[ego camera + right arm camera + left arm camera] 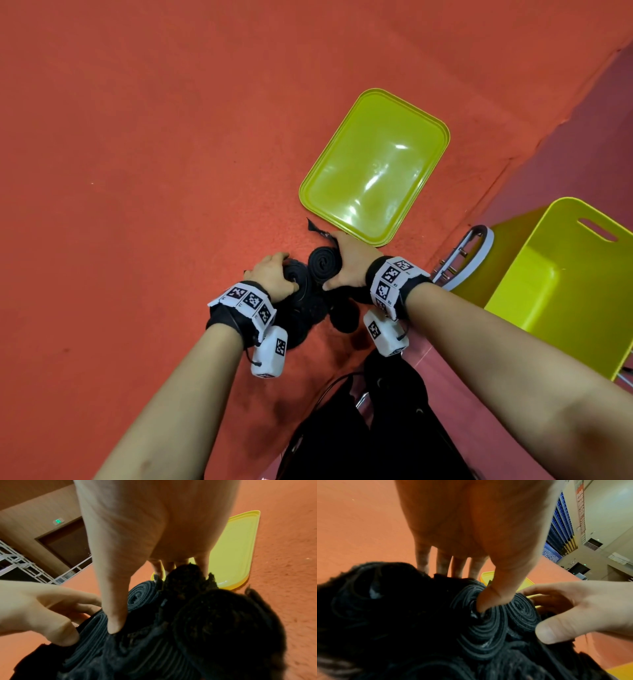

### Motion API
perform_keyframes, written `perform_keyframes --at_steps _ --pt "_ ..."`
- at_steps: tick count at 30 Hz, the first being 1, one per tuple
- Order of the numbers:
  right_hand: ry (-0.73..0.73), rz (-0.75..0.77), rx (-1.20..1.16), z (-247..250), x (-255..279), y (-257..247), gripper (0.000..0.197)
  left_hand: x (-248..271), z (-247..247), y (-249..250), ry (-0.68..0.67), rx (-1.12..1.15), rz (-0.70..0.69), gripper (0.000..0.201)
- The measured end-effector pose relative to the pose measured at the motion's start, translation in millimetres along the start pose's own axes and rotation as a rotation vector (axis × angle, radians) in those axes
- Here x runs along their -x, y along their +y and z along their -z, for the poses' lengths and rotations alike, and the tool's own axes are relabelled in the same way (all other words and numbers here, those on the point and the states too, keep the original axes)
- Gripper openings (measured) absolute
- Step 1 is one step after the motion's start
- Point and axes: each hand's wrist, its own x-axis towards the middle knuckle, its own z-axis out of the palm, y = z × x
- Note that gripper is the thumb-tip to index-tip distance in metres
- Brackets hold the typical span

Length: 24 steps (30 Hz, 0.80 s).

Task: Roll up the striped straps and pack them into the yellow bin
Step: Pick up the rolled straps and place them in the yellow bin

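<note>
Several dark rolled straps [308, 311] lie bunched on the red floor between my hands. My left hand [274, 274] grips one strap roll [488, 626], its thumb [489, 599] pushed into the coil's centre and its fingers curled over the far side. My right hand [346, 260] holds the neighbouring strap roll [323, 265] from above, its thumb [116, 622] on the near face and its fingers behind. A loose strap end [313, 226] sticks out beyond it. The yellow bin [582, 260] stands open to the right, apart from both hands.
A flat yellow lid [411, 116] lies on the floor just beyond my right hand. A white and metal object [469, 253] rests against the bin. A black bag or clothing [359, 428] sits near my body. Red floor stretches left and ahead.
</note>
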Motion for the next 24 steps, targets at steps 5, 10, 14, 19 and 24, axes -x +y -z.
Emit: perform_keyframes --at_steps 5,10,14,19,24 --pt "-0.026 0.02 0.102 -3 -3 -2 0.11 3 -3 -5 -0.092 -0.01 -0.012 0.103" --pt "0.002 0.037 0.164 -6 -6 -4 0.092 4 -2 0 -0.144 -0.164 0.014 0.115" --pt "-0.031 0.045 0.28 -10 -6 -7 0.102 2 -3 4 -0.147 -0.235 0.015 0.117" --pt "0.026 0.054 0.359 -15 -9 -15 0.081 2 -1 -2 -0.106 -0.236 -0.026 0.108" --pt "0.029 0.04 0.373 -17 -11 -18 0.085 6 -3 -4 -0.033 -0.294 -0.052 0.098"
